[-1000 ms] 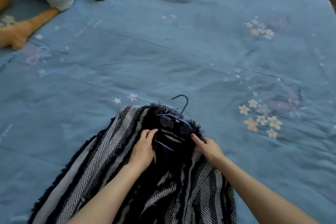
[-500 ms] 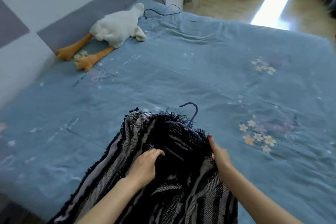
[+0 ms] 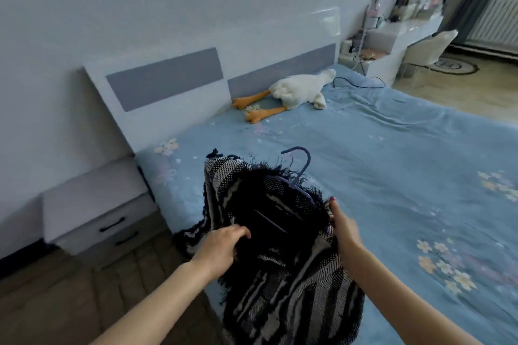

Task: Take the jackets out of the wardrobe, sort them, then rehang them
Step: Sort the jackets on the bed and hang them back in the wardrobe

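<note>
With the jacket lifted off the bed, left hand grips its left collar edge. Right hand pinches the opposite shoulder, likely keeping the hanger seated inside.

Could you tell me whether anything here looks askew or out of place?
The hanger sits crooked in the striped jacket: its hook tilts sideways above the fringed collar, while the left hand and right hand grip the front edges. A plush goose sprawls by the headboard; otherwise nothing stands out.
</note>
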